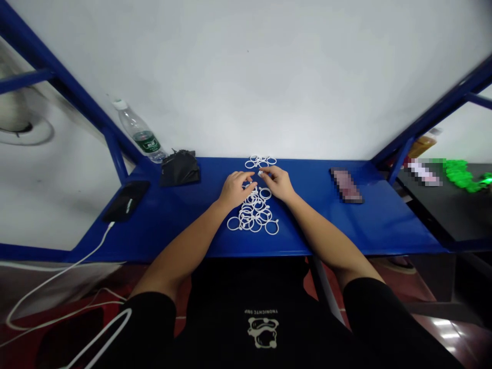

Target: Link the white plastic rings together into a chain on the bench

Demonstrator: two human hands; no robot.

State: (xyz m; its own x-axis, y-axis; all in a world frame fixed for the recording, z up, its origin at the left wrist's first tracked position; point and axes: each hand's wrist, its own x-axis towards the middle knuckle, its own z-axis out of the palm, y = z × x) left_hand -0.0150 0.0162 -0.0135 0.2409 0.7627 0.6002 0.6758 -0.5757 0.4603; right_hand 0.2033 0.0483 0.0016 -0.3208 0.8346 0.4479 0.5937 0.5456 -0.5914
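Note:
My right hand [280, 183] pinches a small white piece [260, 174] between thumb and fingertips; its exact shape is too small to make out. Across from it, my left hand [235, 188] has its thumb and fingers apart, with no held thing visible. Below and between the hands lies a loose pile of white plastic rings [255, 210], each with a small eyelet, like curtain rings. Part of the pile is hidden by my left hand. Several more white rings [261, 162] lie beyond my fingers, by the wall.
On the blue table [192, 220], a black crumpled bag [180, 169], a plastic bottle [144, 136] and a black device [126, 201] with a white cable [92, 251] are to the left. A blurred phone-like object [347, 185] lies right. Blue frame bars [402, 159] flank the table.

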